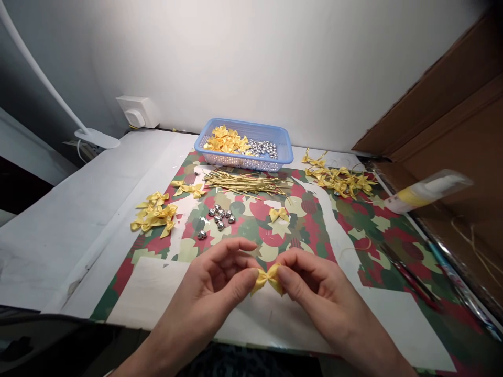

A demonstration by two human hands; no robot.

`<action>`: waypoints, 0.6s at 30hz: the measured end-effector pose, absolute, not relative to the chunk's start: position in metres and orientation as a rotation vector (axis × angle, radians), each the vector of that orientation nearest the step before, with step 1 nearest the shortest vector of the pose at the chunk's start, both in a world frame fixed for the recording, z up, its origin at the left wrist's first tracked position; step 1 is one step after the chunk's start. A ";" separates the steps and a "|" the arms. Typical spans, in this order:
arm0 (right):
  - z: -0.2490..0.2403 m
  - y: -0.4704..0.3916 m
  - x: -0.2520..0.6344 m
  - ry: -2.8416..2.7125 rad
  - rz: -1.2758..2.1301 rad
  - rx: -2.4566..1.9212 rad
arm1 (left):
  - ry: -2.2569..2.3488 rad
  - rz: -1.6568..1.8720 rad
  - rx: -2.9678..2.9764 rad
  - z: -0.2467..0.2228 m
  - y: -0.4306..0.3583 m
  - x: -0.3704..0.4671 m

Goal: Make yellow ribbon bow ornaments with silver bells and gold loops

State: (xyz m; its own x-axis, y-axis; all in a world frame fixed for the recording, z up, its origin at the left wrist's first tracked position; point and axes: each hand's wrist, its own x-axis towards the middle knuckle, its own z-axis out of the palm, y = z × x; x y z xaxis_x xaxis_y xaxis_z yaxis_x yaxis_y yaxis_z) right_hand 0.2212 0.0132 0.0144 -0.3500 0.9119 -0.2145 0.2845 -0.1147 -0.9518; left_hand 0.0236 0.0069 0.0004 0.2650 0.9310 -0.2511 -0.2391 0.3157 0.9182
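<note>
A yellow ribbon bow [268, 278] is stretched between my two hands above the white sheet at the table's front. My left hand [220, 283] pinches its left loop between thumb and fingers. On the other side, my right hand [310, 283] pinches the right loop. Just beyond my hands lies a single yellow bow [279, 214] on the patterned mat. Several silver jingle bells [220, 215] sit in a loose cluster ahead of my left hand. A pile of yellow bows [155, 214] rests farther left.
A blue basket [243, 163] holding bows and silver bells stands by the wall. Gold wire ties [243, 182] lie before it. Bows with ties [346, 180] are heaped at the back right. A bottle [428, 191] and pliers-like tool [411, 275] lie right. A lamp [96, 137] stands left.
</note>
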 end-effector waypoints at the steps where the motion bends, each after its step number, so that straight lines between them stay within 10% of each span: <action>1: 0.014 0.013 0.222 -1.630 1.484 -1.321 | 0.965 0.970 0.899 0.001 0.007 0.024; 18: 0.026 0.015 0.209 -2.001 1.111 -1.228 | 1.060 1.032 1.273 -0.001 0.002 0.027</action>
State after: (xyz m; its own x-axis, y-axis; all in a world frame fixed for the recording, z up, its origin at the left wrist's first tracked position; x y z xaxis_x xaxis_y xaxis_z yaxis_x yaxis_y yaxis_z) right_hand 0.2091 0.0154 0.0255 -0.4408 0.8973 0.0235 0.4542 0.2456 -0.8564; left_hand 0.0275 0.0016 -0.0009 0.2117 0.9768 -0.0312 -0.0051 0.0331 0.9994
